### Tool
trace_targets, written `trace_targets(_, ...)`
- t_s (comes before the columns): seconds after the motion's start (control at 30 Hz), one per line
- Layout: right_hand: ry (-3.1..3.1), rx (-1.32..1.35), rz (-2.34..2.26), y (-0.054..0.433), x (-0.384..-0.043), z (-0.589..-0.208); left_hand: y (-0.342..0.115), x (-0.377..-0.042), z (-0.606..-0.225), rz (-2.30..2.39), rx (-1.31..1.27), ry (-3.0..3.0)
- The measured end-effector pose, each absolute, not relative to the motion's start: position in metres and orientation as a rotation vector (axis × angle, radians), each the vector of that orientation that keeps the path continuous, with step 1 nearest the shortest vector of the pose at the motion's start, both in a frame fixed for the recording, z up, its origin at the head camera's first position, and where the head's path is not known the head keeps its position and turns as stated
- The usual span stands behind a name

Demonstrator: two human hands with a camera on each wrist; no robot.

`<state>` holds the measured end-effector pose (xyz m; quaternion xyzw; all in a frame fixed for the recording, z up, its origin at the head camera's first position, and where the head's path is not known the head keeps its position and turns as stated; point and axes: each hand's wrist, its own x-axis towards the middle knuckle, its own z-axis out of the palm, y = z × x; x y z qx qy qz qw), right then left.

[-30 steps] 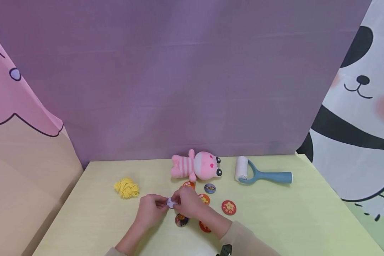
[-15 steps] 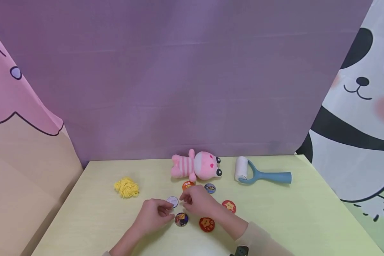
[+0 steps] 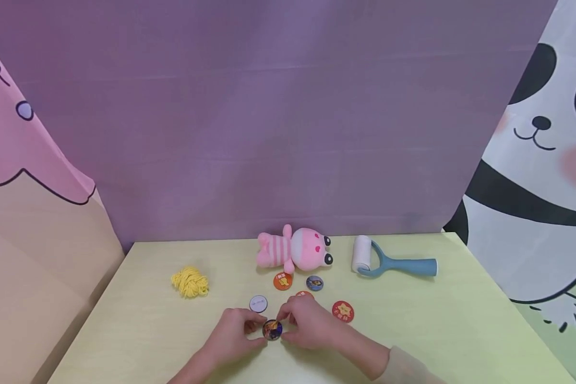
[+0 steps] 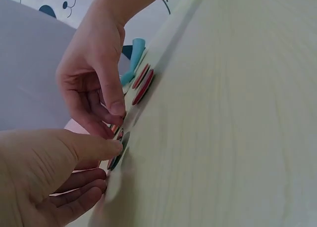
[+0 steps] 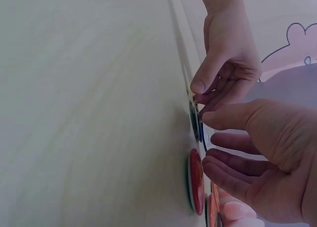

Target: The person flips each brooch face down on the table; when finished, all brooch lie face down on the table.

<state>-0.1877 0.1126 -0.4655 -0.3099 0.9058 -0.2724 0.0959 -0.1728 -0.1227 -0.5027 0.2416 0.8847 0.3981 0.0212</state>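
A dark button badge with a colourful picture lies on the table between both hands. My left hand holds its left rim between thumb and fingers. At the opposite rim is my right hand, its thumb and fingers bent loosely and spread apart. In the right wrist view the right thumb is right at the edge of the badge. Just behind lies a white badge. A red badge sits near the right hand, which hides it in the head view.
Further badges lie around: an orange one, a blue one, a red star one and one partly behind the right hand. A pink plush toy, a blue-handled lint roller and yellow yarn are farther back.
Both hands have let go of the white badge and moved nearer, to either side of the dark badge. The white badge now lies flat, fully uncovered.
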Motion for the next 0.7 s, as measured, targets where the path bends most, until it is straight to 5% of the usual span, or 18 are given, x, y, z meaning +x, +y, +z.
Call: trace_targets(0.7, 2.773, -0.982, -0.746, 0.107, -0.184, -0.479, -0.117, -0.167, -0.504, 1.261, 0.786, 2.773)
